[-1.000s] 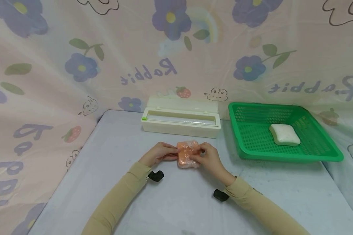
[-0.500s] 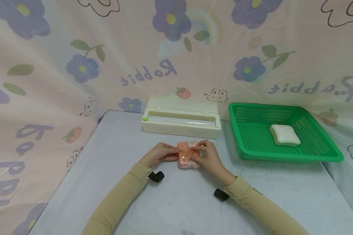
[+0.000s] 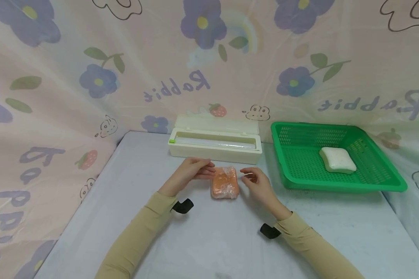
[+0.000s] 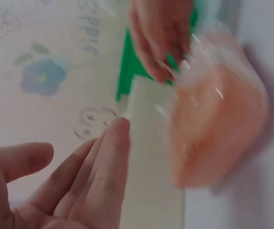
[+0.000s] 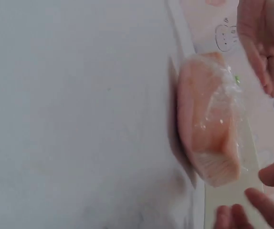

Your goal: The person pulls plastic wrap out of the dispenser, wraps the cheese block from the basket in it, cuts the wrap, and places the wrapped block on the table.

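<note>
1. Currently, the film-wrapped orange block point(image 3: 225, 182) lies on the table point(image 3: 216, 240) between the left hand point(image 3: 189, 173) and right hand point(image 3: 260, 186).
2. Both hold nothing: left fingers straight, right ones loosely bent.
3. Pressing crinkled film point(image 3: 227, 191) flat, gently, should work best.

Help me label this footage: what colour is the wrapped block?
The wrapped block is orange, clearest in the head view.
</note>
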`<state>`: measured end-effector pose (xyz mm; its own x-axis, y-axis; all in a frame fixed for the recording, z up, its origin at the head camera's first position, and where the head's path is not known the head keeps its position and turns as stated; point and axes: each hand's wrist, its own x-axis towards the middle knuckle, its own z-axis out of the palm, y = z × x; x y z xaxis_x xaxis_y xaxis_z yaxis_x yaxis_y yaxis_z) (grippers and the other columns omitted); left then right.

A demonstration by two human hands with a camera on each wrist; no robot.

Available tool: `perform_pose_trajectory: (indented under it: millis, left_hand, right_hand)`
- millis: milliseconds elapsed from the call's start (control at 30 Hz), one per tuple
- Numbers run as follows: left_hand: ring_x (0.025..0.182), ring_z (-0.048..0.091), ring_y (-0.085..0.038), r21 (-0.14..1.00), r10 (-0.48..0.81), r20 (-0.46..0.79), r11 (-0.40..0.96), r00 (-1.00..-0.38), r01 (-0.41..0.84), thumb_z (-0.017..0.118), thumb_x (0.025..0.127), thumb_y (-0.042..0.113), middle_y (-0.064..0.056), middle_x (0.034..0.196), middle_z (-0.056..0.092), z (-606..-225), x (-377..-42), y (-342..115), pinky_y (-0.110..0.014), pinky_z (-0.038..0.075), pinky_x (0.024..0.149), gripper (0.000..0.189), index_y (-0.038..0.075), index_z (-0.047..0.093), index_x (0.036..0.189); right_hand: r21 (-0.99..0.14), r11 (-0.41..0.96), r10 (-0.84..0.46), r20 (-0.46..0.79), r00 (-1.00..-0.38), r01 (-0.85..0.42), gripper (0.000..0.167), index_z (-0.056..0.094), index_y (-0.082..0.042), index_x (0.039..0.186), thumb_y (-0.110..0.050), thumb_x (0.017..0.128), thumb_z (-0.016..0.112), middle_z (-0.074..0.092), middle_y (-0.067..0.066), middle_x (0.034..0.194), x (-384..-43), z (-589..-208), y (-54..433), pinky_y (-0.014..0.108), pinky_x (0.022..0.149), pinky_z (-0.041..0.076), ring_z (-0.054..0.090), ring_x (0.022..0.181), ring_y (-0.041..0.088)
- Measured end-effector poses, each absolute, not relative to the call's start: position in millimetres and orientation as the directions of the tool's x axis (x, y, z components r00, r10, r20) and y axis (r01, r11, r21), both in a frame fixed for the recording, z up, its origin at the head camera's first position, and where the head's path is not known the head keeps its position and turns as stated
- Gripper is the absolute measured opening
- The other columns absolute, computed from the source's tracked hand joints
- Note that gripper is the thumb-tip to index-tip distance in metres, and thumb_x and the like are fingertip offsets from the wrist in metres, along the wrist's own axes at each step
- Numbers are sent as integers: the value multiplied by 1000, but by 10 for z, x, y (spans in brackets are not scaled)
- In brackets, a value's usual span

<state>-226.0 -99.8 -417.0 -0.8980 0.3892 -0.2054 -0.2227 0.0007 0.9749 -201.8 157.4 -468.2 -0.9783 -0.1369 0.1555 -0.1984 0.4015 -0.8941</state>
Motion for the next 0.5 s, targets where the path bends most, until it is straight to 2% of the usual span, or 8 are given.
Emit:
perform_pose_trajectory:
  millis: [100, 200, 367, 500]
  left_hand:
    - [106, 60, -39, 975, 524, -190, 3, -830, -221, 48, 102, 19, -31, 116, 60, -4044, -2209, -880, -46, 49, 91, 39, -15, 56, 119]
    - [113, 57, -38, 972, 591, -213, 49, -778, -229, 44, 103, 24, -30, 125, 55, -4019, -2174, -764, -44, 48, 95, 45, -14, 52, 126]
    - [120, 53, -33, 957, 560, -289, 144, -777, -252, 38, 104, 35, -25, 133, 51, -4077, -2147, -624, -39, 46, 98, 57, -11, 42, 137]
    - [121, 51, -34, 945, 538, -323, 142, -779, -294, 35, 105, 35, -26, 133, 50, -4140, -2140, -583, -39, 45, 99, 59, -13, 36, 138]
  right_hand:
    - [-955, 296, -162, -18, -987, -31, 32, 53, 10, 124, -5, 96, 55, 55, 26, 122, -2044, -4679, 1628, 34, 87, 52, 58, 105, 33]
    - [-980, 159, -229, -158, -961, 123, 39, 43, 14, 132, -8, 100, 48, 51, 30, 126, -2058, -4663, 1646, 39, 94, 49, 57, 110, 34]
    - [-958, 5, -322, -274, -906, 288, 46, 35, 15, 137, -14, 102, 43, 47, 29, 133, -2082, -4649, 1659, 42, 99, 45, 55, 115, 31]
    - [-947, 1, -352, -301, -887, 321, 47, 36, 13, 137, -19, 103, 41, 45, 28, 136, -2097, -4653, 1667, 41, 98, 46, 53, 118, 31]
